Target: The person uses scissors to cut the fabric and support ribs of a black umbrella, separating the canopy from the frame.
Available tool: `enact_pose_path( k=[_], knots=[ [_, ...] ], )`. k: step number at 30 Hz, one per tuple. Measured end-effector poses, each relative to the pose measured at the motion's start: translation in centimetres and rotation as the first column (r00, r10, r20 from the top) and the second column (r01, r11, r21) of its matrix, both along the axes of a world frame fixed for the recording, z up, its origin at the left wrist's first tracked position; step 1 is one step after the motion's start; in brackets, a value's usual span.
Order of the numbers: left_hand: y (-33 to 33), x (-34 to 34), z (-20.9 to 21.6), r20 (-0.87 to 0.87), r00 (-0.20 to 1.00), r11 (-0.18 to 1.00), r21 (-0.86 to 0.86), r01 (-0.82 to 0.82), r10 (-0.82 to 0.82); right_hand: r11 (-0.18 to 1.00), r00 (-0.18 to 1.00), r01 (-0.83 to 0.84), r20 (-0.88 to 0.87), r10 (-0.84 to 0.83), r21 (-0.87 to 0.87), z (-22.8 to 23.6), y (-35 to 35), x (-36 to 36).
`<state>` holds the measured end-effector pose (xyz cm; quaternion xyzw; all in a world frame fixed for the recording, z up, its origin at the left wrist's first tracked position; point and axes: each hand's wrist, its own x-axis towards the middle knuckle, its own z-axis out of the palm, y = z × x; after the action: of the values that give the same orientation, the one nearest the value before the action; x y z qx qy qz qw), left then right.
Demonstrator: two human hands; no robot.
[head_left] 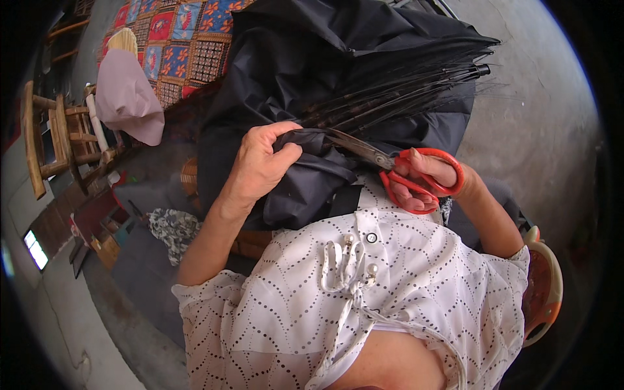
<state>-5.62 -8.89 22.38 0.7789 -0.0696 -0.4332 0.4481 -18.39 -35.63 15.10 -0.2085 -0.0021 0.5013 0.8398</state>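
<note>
A black umbrella [305, 58] lies across my lap, its cloth loose and bunched, with thin dark ribs [396, 94] and a shaft pointing to the right. My left hand [260, 159] pinches a fold of the black cloth between thumb and fingers. In my right hand [426, 175] are scissors with red handles [455, 162], fingers through the loops. The scissor blades [357, 148] point left into the cloth beside my left hand. Folds hide the blade tips, so I cannot tell how far they are apart.
A patterned red and blue cloth [188, 45] spreads at the far left, near a wooden chair [65, 136] and a draped pale pink cloth [130, 97]. A cream and orange plastic seat [549, 286] stands at my right. Grey concrete floor [520, 97] shows beyond the umbrella.
</note>
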Motion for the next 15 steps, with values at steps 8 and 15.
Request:
enact_pose_path(
  k=[8, 15],
  knots=[
    [-0.6, -0.2, 0.3, -0.082, 0.992, 0.991, -0.088, -0.102, 0.095, 0.982, 0.978, 0.131, -0.182, -0.106, 0.134, -0.9, 2.3, -0.6],
    [-0.7, -0.7, 0.6, 0.194, 0.98, 0.999, 0.022, 0.037, -0.041, 0.944, 0.941, 0.205, -0.317, -0.117, 0.26, -1.3, 3.8, -1.1]
  ],
)
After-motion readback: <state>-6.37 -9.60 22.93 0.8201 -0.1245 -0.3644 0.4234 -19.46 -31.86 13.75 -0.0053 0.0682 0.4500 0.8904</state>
